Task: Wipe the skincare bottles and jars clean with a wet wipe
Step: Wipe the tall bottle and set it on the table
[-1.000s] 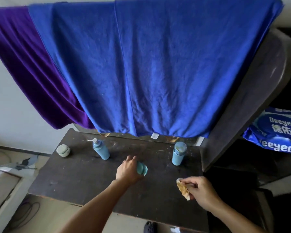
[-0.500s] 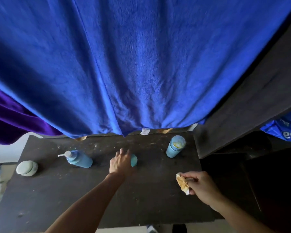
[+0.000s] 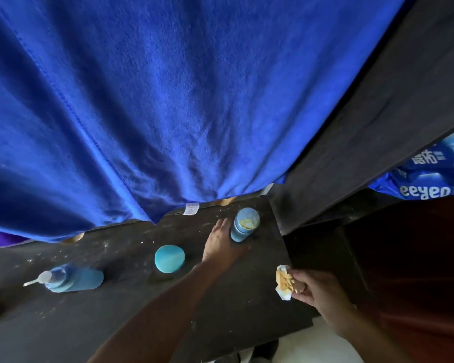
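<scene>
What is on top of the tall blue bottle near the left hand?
The tall blue bottle has yellowish smears on its cap. The left hand covers part of its side, so any dirt there is hidden.

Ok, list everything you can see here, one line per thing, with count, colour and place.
blue towel: one, bright blue, hanging across the upper view.
purple cloth: one, purple, a sliver at the far left under the towel.
table: one, dark and dusty, lower half.
capped bottle: one, light blue with yellowish smears on the cap, upright at the back right of the table.
round jar: one, turquoise, middle of the table.
pump bottle: one, light blue with a white pump, left on the table.
dark panel: one, black, right of the towel.
packet: one, blue with white print, far right.
wet wipe: one, white stained yellow-brown, in the right hand.
left hand: beside the capped bottle; contact unclear.
right hand: fingers pinching the wipe.
</scene>
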The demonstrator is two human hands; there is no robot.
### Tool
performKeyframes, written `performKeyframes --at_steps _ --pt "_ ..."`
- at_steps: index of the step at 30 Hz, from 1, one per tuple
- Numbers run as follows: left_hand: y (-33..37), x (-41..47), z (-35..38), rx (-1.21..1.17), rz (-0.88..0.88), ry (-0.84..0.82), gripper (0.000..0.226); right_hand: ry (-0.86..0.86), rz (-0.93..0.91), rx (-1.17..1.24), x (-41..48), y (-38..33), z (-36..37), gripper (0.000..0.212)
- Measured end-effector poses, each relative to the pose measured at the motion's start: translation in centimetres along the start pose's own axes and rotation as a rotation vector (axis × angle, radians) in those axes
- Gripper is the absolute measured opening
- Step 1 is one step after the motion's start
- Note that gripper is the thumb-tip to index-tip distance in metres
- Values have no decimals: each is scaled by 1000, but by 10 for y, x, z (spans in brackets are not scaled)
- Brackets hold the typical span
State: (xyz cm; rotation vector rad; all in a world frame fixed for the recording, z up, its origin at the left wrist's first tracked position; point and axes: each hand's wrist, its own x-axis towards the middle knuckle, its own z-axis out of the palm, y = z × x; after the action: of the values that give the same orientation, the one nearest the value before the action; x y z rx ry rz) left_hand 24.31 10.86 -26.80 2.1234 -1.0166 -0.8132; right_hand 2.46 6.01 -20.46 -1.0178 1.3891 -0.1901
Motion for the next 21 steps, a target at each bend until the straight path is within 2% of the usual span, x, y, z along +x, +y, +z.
performKeyframes --at_steps 4,7,10,12,14,17,21 --pt "-2 5 11 -112 18 67 46 90 82 76 -5 9 -22 23" --pt "-3 1 10 -94 59 74 41 29 102 68 -11 9 -30 30" --pt "0 -13 3 -32 133 83 40 -19 97 152 -14 -5 -31 24" --pt "5 -25 -5 15 216 100 39 -33 18 166 -19 -25 -27 18" --pt "12 -35 -16 69 309 133 37 -23 -196 77 -27 -52 -20 20" --pt "29 -47 -32 151 440 176 41 -33 -716 -149 -49 -100 -8 19" --pt "59 -60 -51 179 470 242 53 -73 -1306 -528 -68 -131 4 19"
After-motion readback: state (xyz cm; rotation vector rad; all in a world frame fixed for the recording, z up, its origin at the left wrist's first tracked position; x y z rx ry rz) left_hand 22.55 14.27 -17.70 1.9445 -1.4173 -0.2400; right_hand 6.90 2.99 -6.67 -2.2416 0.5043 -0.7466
